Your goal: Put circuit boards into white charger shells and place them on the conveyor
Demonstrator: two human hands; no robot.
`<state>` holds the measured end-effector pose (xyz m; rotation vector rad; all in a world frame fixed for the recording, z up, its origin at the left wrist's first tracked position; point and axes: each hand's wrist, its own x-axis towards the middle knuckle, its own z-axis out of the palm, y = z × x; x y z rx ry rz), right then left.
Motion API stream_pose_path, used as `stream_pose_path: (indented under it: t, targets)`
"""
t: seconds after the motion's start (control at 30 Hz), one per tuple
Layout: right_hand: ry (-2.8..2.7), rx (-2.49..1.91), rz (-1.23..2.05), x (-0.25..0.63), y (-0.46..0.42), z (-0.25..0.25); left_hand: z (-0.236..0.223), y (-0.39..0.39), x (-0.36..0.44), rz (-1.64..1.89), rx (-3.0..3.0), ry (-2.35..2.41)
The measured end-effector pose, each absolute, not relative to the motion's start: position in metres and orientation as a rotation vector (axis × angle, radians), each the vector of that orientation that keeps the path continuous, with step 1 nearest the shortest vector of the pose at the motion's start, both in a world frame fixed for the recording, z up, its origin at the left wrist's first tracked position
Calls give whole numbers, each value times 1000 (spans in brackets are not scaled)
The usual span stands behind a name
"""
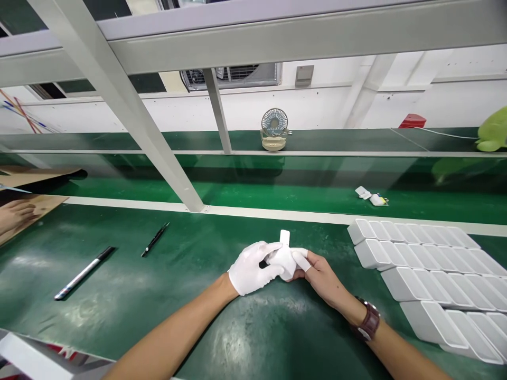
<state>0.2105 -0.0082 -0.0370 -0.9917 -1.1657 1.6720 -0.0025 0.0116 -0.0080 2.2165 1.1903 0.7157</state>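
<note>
My left hand wears a white glove and is closed around a small white plastic part that sticks up between both hands. My right hand is bare except for white finger cots on the fingertips, and pinches the same part from the right. A brown watch sits on my right wrist. Both hands rest low over the green table mat, near the middle.
Rows of white rectangular housings lie at the right. A black-and-silver marker and a thin black tool lie at the left. Two small white parts rest on the green conveyor belt. A small fan stands behind. Another person's hand shows at the far left.
</note>
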Motion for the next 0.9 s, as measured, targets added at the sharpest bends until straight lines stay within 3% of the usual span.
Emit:
stream_pose_path:
  t: [0.27,0.43,0.9]
  targets:
    - [-1236,-938,1510,200,-17,-42,5,19,1,554,2069,1272]
    - [-1345,-898,1387,195,-19,-43,9,22,-4,584,1619,1235]
    - [-1688,-1028,1099,193,-25,-69,-1,174,-41,1149,1439,1962]
